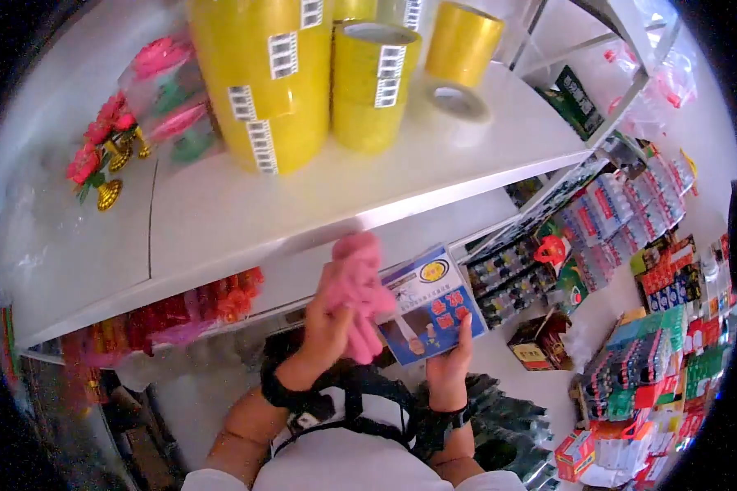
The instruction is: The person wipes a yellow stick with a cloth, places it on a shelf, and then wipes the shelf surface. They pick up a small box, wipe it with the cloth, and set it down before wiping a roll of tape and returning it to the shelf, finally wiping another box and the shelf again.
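Observation:
A crumpled pink bundle (359, 282), which looks like rubber gloves, is gripped in my left hand (323, 340) just in front of the shelf edge. My right hand (450, 368) holds a flat blue-and-white package (428, 307) by its lower right part, thumb across its printed face. A yellow logo, large lettering and a small picture show on that face. The pink bundle lies against the package's left side in this view, and the fingers behind both things are largely hidden.
The white shelf (368, 184) bears stacked yellow tape rolls (262, 90), a white roll (458, 114) and pink artificial flowers (102, 135). Red and orange packets (196, 307) sit below it. To the right, boxed goods (639, 368) are piled on the floor.

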A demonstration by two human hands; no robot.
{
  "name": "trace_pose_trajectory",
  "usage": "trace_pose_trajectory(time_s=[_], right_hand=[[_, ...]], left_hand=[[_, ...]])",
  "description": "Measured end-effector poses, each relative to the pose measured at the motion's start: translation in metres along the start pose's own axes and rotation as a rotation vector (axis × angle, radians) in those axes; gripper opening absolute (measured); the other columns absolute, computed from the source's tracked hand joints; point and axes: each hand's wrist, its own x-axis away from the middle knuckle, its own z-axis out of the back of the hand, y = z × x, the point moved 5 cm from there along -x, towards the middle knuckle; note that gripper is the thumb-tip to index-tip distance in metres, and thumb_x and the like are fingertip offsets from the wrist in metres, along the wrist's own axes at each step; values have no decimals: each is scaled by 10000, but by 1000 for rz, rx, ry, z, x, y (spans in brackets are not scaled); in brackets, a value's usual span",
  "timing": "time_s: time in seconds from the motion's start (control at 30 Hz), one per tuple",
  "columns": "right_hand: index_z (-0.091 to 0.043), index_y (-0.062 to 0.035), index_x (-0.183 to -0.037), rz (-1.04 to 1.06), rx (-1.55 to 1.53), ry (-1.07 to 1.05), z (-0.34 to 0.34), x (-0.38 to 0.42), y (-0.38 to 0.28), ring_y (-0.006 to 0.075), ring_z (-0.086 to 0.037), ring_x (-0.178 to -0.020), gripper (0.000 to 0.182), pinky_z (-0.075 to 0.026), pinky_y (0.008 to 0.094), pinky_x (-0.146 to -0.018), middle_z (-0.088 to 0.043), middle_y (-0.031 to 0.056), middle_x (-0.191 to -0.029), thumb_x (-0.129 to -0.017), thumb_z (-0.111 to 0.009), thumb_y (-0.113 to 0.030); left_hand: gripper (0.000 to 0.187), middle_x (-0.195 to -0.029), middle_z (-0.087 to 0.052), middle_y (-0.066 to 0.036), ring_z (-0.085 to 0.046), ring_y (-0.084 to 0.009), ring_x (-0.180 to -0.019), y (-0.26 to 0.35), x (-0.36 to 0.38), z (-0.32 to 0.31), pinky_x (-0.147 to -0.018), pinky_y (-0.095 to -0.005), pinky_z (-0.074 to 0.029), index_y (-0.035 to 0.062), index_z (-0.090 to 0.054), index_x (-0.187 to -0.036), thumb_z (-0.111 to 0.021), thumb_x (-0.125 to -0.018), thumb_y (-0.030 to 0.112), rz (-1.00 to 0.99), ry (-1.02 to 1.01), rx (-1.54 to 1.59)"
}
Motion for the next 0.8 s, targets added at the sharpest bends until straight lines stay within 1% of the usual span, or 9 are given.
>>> trace_pose_trajectory(time_s=[0.07, 0.17, 0.3, 0.4, 0.47, 0.53, 0.7, 0.77, 0.8], right_hand=[[-401, -91, -1153, -114, -126, -235, -11, 5, 10, 186, -487, -950, 427, -396, 332, -803, -493, 48, -1088, -841, -407, -383], [-319, -90, -1220, -85, -10, -241, -8, 4, 33, 208, -388, -1096, 486, -327, 342, -908, -390, 64, -1212, -852, -364, -403], [-297, -71, -1221, -48, -73, -206, -21, 1, 37, 223, -357, -1128, 524, -296, 363, -941, -368, 87, -1221, -853, -325, -442], [-263, -60, -1243, -156, -202, -281, -21, -9, 34, 229, -320, -1154, 574, -242, 363, -972, -342, 92, -1245, -853, -256, -482], [-263, -61, -1247, 81, 190, -314, -25, -7, 21, 239, -296, -1168, 612, -201, 362, -991, -330, 96, -1257, -845, -200, -517], [-277, -55, -1240, -164, -136, -355, -24, -13, 26, 239, -318, -1155, 624, -232, 362, -978, -338, 85, -1254, -836, -228, -528], [-347, -70, -1198, -148, -212, -240, -19, -17, 25, 212, -388, -1091, 527, -303, 354, -926, -403, 69, -1196, -849, -318, -462], [-349, -74, -1198, -78, -182, -151, -9, -22, 22, 213, -392, -1087, 520, -309, 356, -922, -405, 62, -1196, -847, -332, -456], [-351, -74, -1197, -61, -198, -155, -8, -22, 20, 217, -395, -1085, 508, -312, 362, -919, -407, 60, -1197, -848, -344, -442]], left_hand=[[383, -1158, -400, -138, -392, -230, -1054, 5, 1, -21, -894, -347, -291, 12, -428, -1133, -452, -765, 115, -117, -58, -151], [451, -1215, -334, -165, -281, -287, -1149, 1, 9, -52, -928, -455, -172, 55, -431, -1150, -483, -739, 232, -345, -273, -737], [442, -1265, -305, -165, -259, -301, -1176, -22, 27, -72, -897, -534, -134, 110, -463, -1143, -463, -747, 307, -328, -361, -1000], [435, -1246, -347, -137, -279, -286, -1175, -28, 36, -77, -896, -532, -141, 107, -475, -1132, -467, -748, 310, -343, -486, -952], [434, -1238, -362, -122, -290, -278, -1172, -33, 40, -75, -895, -533, -146, 105, -475, -1131, -469, -748, 309, -348, -503, -939], [433, -1231, -377, -108, -301, -269, -1170, -39, 41, -70, -894, -535, -151, 102, -475, -1129, -470, -749, 307, -359, -526, -925], [469, -1198, -408, -117, -333, -296, -1143, -39, 30, -40, -902, -495, -198, 79, -443, -1156, -499, -731, 271, -396, -355, -1091], [482, -1189, -420, -107, -347, -285, -1135, -56, 9, -7, -892, -445, -272, 76, -388, -1195, -475, -775, 297, -285, -173, -781], [487, -1192, -418, -97, -355, -267, -1131, -79, 9, 13, -894, -422, -296, 83, -366, -1205, -434, -801, 346, 11, -115, -413]])
